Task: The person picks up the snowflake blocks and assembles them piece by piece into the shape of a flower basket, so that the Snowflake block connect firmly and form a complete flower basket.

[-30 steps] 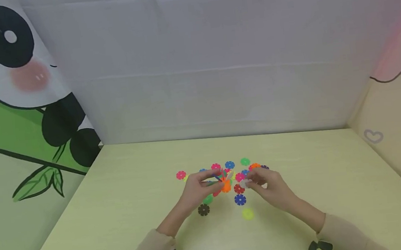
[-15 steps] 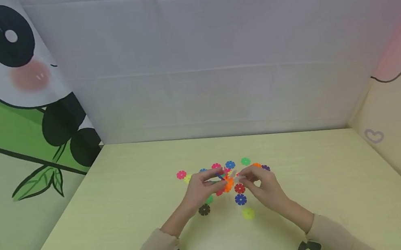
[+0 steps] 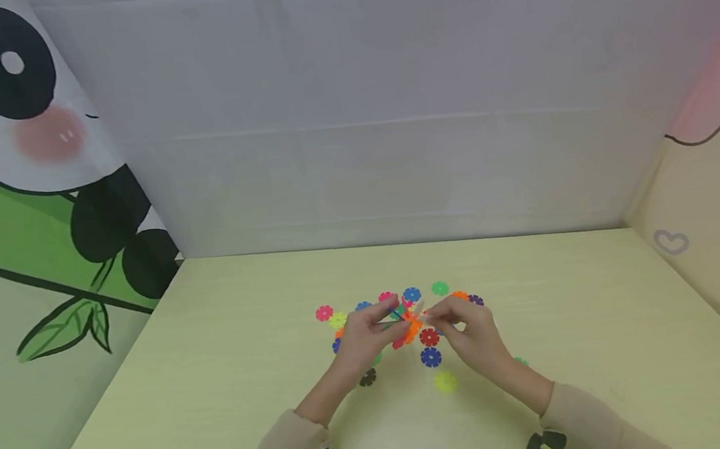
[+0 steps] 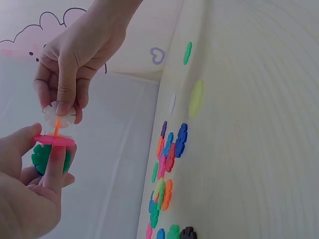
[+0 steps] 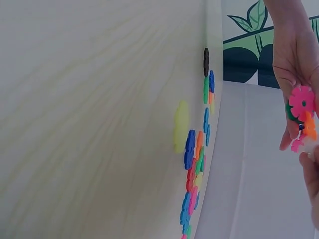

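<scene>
My left hand (image 3: 372,337) holds a small cluster of notched plastic flower discs between thumb and fingers. In it the left wrist view shows a pink disc (image 4: 55,141), a green disc (image 4: 41,158) and an orange disc (image 4: 58,127) edge-on. Facing it, my right hand (image 3: 477,333) pinches a whitish disc (image 4: 50,118) with thumb and fingers. That disc meets the orange one; how far they interlock I cannot tell. A second pink disc (image 5: 297,145) of the cluster shows in the right wrist view, where my right hand is mostly cut off by the frame edge.
Loose discs lie scattered on the pale table (image 3: 219,385) beneath and around both hands. Nearest me are a yellow disc (image 3: 445,381), a dark blue disc (image 3: 431,357) and a black disc (image 3: 367,377). A white backdrop (image 3: 355,181) rises behind the table.
My right hand has moved left with the whitish disc, up to the cluster. The left hand has shifted slightly right, and the orange disc has turned.
</scene>
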A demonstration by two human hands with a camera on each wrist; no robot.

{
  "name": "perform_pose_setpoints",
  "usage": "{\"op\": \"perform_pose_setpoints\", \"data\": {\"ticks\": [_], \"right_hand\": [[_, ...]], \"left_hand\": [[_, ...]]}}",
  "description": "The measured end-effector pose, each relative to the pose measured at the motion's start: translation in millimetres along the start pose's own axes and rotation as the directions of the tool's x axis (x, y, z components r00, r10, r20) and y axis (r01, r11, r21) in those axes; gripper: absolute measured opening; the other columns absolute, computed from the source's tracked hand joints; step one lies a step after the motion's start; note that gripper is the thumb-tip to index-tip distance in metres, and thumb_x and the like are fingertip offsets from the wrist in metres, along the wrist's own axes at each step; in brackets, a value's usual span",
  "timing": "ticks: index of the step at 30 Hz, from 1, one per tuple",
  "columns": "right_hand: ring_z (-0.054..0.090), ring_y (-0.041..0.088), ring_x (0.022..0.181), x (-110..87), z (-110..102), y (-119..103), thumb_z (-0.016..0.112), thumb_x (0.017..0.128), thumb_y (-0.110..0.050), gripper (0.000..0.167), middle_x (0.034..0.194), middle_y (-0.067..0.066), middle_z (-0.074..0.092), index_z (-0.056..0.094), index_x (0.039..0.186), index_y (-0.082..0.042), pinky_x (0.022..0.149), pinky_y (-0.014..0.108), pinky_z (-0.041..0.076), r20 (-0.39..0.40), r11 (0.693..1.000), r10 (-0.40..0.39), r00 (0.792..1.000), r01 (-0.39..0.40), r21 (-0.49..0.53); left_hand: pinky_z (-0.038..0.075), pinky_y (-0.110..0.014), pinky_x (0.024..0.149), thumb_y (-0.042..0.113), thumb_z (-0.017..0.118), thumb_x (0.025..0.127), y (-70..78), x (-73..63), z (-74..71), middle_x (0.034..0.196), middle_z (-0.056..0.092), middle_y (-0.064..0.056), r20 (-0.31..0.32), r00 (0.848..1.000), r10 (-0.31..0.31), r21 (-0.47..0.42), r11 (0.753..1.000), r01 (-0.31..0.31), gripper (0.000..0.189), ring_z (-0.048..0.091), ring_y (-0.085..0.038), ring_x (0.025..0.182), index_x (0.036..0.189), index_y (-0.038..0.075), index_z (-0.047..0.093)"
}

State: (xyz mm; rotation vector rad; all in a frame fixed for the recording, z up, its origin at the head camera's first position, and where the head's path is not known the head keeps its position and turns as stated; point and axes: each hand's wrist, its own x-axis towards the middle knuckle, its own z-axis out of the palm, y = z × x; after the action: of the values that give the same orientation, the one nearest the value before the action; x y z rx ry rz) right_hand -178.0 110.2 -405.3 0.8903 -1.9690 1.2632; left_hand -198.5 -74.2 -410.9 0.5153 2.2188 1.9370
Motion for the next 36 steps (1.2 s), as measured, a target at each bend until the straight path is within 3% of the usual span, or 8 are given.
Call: {"op": "perform_pose_setpoints", "data": {"ticks": [8, 13, 17, 22, 25, 27, 31, 36], "right_hand": [[0.063, 0.017, 0.064, -5.5, 5.2, 23.5, 0.071, 0.061, 0.019, 0.028, 0.074, 0.009, 0.066, 0.064, 0.079, -0.001, 0.06, 0.016, 0.051, 0.042, 0.993, -0.11, 0.993, 0.112, -0.045], [0.063, 0.015, 0.064, -5.1, 5.7, 23.7, 0.07, 0.064, 0.017, 0.025, 0.073, 0.007, 0.066, 0.064, 0.078, -0.002, 0.061, 0.015, 0.051, 0.061, 0.986, -0.15, 0.987, 0.154, -0.07], [0.063, 0.015, 0.064, -5.8, 5.0, 24.2, 0.07, 0.062, 0.018, 0.026, 0.072, 0.006, 0.065, 0.063, 0.078, -0.001, 0.062, 0.016, 0.051, 0.08, 0.976, -0.173, 0.982, 0.181, -0.121], [0.064, 0.018, 0.063, -8.2, 2.2, 23.7, 0.071, 0.06, 0.021, 0.031, 0.073, 0.008, 0.065, 0.062, 0.079, -0.001, 0.061, 0.017, 0.052, 0.021, 0.993, -0.096, 0.995, 0.097, -0.064], [0.064, 0.02, 0.062, -7.8, 0.4, 21.9, 0.069, 0.06, 0.024, 0.031, 0.073, 0.011, 0.064, 0.062, 0.079, 0.001, 0.061, 0.018, 0.052, -0.001, 0.999, -0.043, 0.999, 0.043, 0.018], [0.064, 0.019, 0.062, -7.2, -0.2, 21.1, 0.068, 0.061, 0.025, 0.029, 0.073, 0.012, 0.064, 0.061, 0.078, 0.002, 0.06, 0.019, 0.052, -0.002, 0.998, -0.027, 1.0, 0.027, 0.05], [0.064, 0.018, 0.062, -6.2, -1.0, 19.9, 0.068, 0.062, 0.023, 0.027, 0.074, 0.013, 0.064, 0.062, 0.078, 0.002, 0.06, 0.019, 0.053, 0.001, 0.997, 0.003, 1.0, -0.003, 0.076], [0.065, 0.021, 0.064, -5.5, -2.5, 19.9, 0.069, 0.064, 0.021, 0.026, 0.075, 0.011, 0.066, 0.064, 0.078, -0.001, 0.063, 0.018, 0.052, -0.011, 0.998, 0.0, 1.0, 0.001, 0.056]], "left_hand": [[0.052, -0.029, 0.08, 0.016, 0.066, 0.083, -3.8, -0.4, 1.3, 0.103, 0.061, -0.012, -0.039, 0.997, -0.07, 0.011, 0.997, 0.07, 0.053, 0.064, -0.022, 0.094, 0.13, 0.001, 0.047], [0.051, -0.031, 0.081, 0.012, 0.065, 0.083, -3.9, -1.3, 3.1, 0.117, 0.057, -0.017, -0.047, 0.997, -0.068, 0.0, 0.998, 0.068, 0.053, 0.063, -0.024, 0.097, 0.13, -0.001, 0.046], [0.05, -0.032, 0.083, 0.015, 0.066, 0.083, -3.0, -1.7, 1.6, 0.13, 0.049, -0.018, -0.013, 0.999, -0.044, 0.056, 0.997, 0.044, 0.057, 0.061, -0.025, 0.102, 0.132, -0.001, 0.043], [0.049, -0.034, 0.086, 0.018, 0.064, 0.085, 1.6, -2.2, -8.6, 0.14, 0.039, -0.012, 0.145, 0.989, 0.004, 0.098, 0.995, -0.019, 0.062, 0.054, -0.025, 0.112, 0.138, 0.004, 0.036], [0.049, -0.034, 0.086, 0.014, 0.064, 0.085, 3.3, -3.0, -14.1, 0.14, 0.038, -0.011, 0.214, 0.976, 0.031, 0.063, 0.997, -0.046, 0.062, 0.05, -0.028, 0.117, 0.139, 0.006, 0.035], [0.049, -0.033, 0.086, 0.012, 0.064, 0.084, 3.2, -3.7, -14.8, 0.138, 0.041, -0.011, 0.217, 0.976, 0.03, 0.028, 0.999, -0.037, 0.062, 0.051, -0.028, 0.116, 0.139, 0.007, 0.036], [0.05, -0.032, 0.084, 0.013, 0.065, 0.083, 3.2, -6.2, -11.4, 0.137, 0.042, -0.012, 0.162, 0.987, 0.006, -0.035, 0.999, 0.0, 0.061, 0.059, -0.025, 0.104, 0.138, 0.009, 0.039], [0.049, -0.032, 0.084, 0.013, 0.065, 0.084, 6.6, -8.1, -5.8, 0.14, 0.038, -0.013, 0.111, 0.994, 0.017, -0.065, 0.998, -0.01, 0.06, 0.06, -0.023, 0.103, 0.137, 0.007, 0.039]]}}
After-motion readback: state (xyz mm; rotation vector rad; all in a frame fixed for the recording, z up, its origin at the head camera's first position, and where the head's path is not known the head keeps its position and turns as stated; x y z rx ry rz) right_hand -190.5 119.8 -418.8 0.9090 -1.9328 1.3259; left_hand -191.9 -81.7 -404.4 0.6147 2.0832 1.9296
